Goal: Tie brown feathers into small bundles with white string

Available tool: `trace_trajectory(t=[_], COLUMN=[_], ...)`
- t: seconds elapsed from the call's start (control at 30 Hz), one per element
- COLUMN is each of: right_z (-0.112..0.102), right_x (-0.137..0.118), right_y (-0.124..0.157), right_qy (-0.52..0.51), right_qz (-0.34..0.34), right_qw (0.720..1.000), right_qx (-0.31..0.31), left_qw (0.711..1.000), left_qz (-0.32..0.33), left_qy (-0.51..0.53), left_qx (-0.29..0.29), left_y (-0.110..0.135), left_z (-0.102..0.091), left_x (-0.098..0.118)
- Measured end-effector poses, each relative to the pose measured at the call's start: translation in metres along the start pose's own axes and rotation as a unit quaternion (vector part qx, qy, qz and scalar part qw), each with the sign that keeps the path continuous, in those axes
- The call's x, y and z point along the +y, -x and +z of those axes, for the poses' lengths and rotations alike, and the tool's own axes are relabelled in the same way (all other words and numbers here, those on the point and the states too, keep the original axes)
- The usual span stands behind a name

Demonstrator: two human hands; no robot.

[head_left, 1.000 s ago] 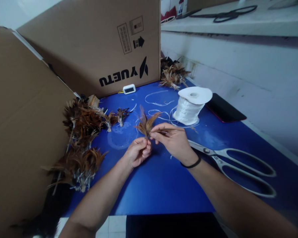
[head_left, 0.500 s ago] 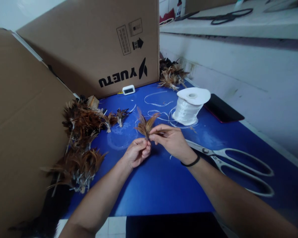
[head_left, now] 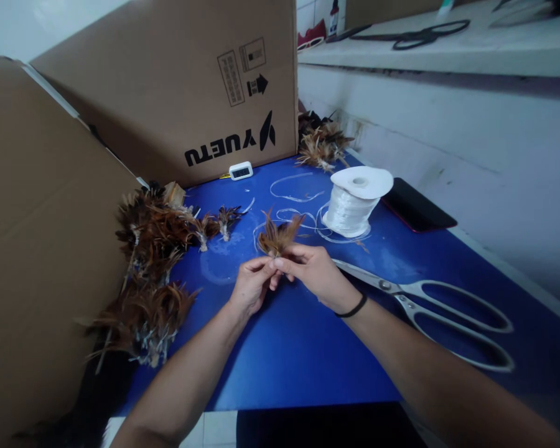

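A small bunch of brown feathers (head_left: pixel 279 235) fans upward over the middle of the blue table. My left hand (head_left: pixel 252 281) pinches the base of this bunch between thumb and fingers. From the other side, my right hand (head_left: pixel 315 272) is closed on the same base, its thumb tip against the left one. The quill ends are hidden behind my fingers. Just right of my right hand lie large metal scissors (head_left: pixel 408 288), blades partly covered by that hand. Beyond the hands, a spool of white string (head_left: pixel 352 202) stands upright, with loose loops of string (head_left: pixel 298 214) beside it.
Tied feather bundles (head_left: pixel 154 230) are heaped at the left, with more feathers (head_left: pixel 324 143) at the back. Cardboard boxes (head_left: pixel 168 87) wall off the rear and left. A small white digital display (head_left: pixel 241 170) and a black phone (head_left: pixel 420 204) lie on the table (head_left: pixel 298 361).
My right hand has moved left and closed in against my left hand. The feathers it held out sideways have joined the bunch, which looks fuller.
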State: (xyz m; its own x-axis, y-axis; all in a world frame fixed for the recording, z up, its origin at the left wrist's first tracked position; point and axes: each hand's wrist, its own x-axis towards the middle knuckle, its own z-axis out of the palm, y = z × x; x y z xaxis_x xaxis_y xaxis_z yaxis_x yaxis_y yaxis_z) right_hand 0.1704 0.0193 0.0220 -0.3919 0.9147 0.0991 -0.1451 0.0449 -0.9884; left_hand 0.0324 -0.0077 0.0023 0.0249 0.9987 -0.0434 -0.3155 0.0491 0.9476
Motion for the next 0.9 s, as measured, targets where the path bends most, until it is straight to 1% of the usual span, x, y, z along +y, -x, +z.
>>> trace_trajectory(t=[0.1, 0.2, 0.37, 0.5, 0.7, 0.8, 0.9], right_z=[0.0015, 0.0026, 0.0022, -0.0004, -0.0015, -0.0004, 0.0002], right_x=[0.0023, 0.0032, 0.0033, 0.0029, -0.0008, -0.0023, -0.0029], right_y=[-0.0005, -0.0004, 0.0001, -0.0005, -0.001, 0.0001, 0.0011], right_qy=[-0.038, -0.057, -0.046, -0.013, 0.029, 0.039, 0.065], right_qz=[0.007, 0.004, -0.014, -0.031, -0.062, -0.066, -0.083], right_qw=[0.999, 0.998, 0.999, 0.999, 0.997, 0.997, 0.994], right_qx=[-0.006, 0.003, 0.008, 0.014, 0.027, 0.029, 0.037], left_qw=[1.0, 1.0, 0.999, 0.998, 0.997, 0.997, 0.997], left_qz=[0.001, -0.008, -0.027, -0.04, -0.059, -0.059, -0.05], left_qy=[-0.002, -0.002, 0.017, 0.039, 0.042, 0.053, 0.057], left_qx=[-0.004, -0.003, -0.025, -0.037, -0.011, 0.009, 0.019], left_y=[0.001, 0.0017, 0.0019, 0.002, 0.0011, 0.0008, 0.0007], left_z=[0.001, 0.0011, -0.0003, -0.0015, -0.0028, -0.0027, -0.0016], left_x=[0.001, 0.0017, 0.0035, 0.0053, 0.0043, 0.004, 0.0048])
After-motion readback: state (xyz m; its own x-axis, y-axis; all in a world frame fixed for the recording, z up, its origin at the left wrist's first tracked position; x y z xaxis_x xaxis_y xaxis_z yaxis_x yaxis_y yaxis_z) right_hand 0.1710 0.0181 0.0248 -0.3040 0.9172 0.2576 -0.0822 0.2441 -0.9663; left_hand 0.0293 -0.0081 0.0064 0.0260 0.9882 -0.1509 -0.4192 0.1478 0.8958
